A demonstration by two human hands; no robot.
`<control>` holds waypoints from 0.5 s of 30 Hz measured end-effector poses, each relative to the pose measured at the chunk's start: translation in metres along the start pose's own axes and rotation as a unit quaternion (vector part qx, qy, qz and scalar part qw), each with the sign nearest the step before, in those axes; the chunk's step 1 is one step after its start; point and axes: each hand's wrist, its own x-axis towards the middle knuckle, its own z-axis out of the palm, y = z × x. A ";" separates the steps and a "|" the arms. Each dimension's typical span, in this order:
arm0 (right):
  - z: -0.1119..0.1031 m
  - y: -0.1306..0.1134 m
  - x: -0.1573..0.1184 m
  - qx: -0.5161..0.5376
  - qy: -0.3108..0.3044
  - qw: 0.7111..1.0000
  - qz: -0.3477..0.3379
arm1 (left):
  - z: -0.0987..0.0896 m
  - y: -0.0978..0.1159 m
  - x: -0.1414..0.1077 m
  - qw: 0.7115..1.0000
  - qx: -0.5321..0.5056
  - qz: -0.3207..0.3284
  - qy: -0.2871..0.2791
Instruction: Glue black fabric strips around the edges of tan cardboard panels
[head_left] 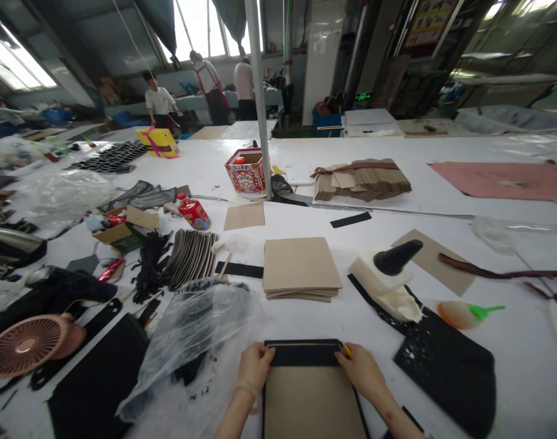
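Observation:
A tan board (pixel 312 402) with black edges lies flat at the bottom centre. Across its far end runs a black strip (pixel 303 355). My left hand (pixel 255 367) pinches the strip's left end, fingers closed. At the right end, my right hand (pixel 361 369) has its fingertips closed on the strip, and a small yellow object (pixel 347 350) shows between its fingers. Just beyond the board sits a stack of tan boards (pixel 301 267). A white block with a black cone-shaped handle (pixel 397 258) rests on black material to the right.
Crumpled clear plastic (pixel 191 341) lies left of the board, near a pink fan (pixel 29 346). Black sheet material (pixel 452 366) is at the right. Behind the stack are a red bottle (pixel 194 211), a patterned box (pixel 245 174) and a grey pole (pixel 261 103). People stand far back.

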 end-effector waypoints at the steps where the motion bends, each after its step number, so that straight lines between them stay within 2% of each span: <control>1: 0.000 0.001 0.000 -0.005 -0.004 1.000 -0.006 | 0.000 0.000 0.000 1.000 0.002 -0.003 0.007; 8: 0.004 0.016 0.008 -0.075 0.005 0.997 -0.027 | 0.004 0.000 -0.008 0.997 0.009 -0.020 0.077; 12: -0.003 0.020 0.013 -0.064 -0.006 0.997 -0.033 | -0.001 -0.006 -0.013 0.997 -0.022 -0.009 0.078; 15: -0.017 0.025 0.008 -0.057 0.007 0.998 -0.027 | -0.013 -0.013 -0.027 0.997 -0.051 0.008 0.062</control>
